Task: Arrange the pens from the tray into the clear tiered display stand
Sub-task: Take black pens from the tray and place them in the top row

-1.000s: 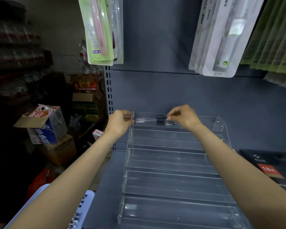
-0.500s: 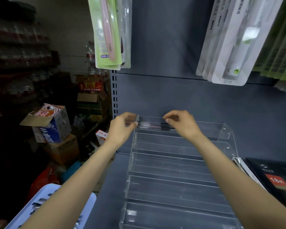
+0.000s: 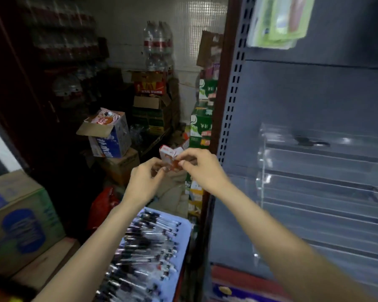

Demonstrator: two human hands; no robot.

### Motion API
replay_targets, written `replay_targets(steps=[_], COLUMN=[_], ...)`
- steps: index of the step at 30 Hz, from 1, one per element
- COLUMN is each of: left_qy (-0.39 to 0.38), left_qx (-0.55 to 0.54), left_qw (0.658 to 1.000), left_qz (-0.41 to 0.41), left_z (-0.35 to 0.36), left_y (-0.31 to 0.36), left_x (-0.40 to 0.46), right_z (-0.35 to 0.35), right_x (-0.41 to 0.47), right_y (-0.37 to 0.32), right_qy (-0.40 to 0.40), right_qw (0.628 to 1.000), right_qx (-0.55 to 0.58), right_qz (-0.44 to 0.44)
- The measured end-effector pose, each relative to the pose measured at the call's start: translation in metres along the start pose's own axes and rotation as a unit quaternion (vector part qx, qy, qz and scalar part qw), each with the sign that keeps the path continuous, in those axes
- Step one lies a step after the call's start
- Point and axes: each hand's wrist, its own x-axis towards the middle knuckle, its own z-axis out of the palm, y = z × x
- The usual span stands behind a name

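Observation:
The clear tiered display stand (image 3: 314, 192) sits on the grey shelf at the right. One dark pen (image 3: 310, 142) lies in its top tier. A pale blue tray (image 3: 184, 234) at the bottom centre holds several black-and-clear pens (image 3: 148, 247). Both hands are in the air above the tray, left of the shelf. My left hand (image 3: 144, 182) and my right hand (image 3: 201, 168) are close together, fingers loosely curled. I see nothing in either. The picture is blurred by motion.
A small orange-and-white box (image 3: 170, 154) shows just behind my fingertips. The perforated shelf upright (image 3: 231, 105) stands right of my hands. Cardboard boxes (image 3: 20, 216) and an open carton (image 3: 109, 136) crowd the left. Packaged goods (image 3: 275, 20) hang above the stand.
Both hands let go of the pen, which now lies in the top tier, and drew back left off the stand. The view swung left and down, so the tray shows.

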Motion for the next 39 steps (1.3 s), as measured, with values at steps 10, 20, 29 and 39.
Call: replay_targets(steps=[10, 20, 29, 39], left_qy=[-0.177, -0.326, -0.281, -0.279], left_qx=[0.062, 0.130, 0.074, 0.049], left_qw=[0.975, 0.933, 0.949, 0.950], left_qz=[-0.121, -0.079, -0.120, -0.134], left_z=[0.008, 0.048, 0.048, 0.051], left_y=[-0.168, -0.238, -0.241, -0.238], left_x=[-0.030, -0.022, -0.020, -0.015], right_z=[0.186, 0.238, 0.243, 0.237], right_x=[0.010, 0.029, 0.037, 0.033], right_y=[0.073, 0.144, 0.154, 0.143], right_qy=[-0.160, -0.172, -0.179, -0.201], right_qw=[0.952, 0.919, 0.884, 0.888], right_qx=[-0.080, -0.204, -0.317, -0.314], right_qz=[0.248, 0.291, 0.293, 0.268])
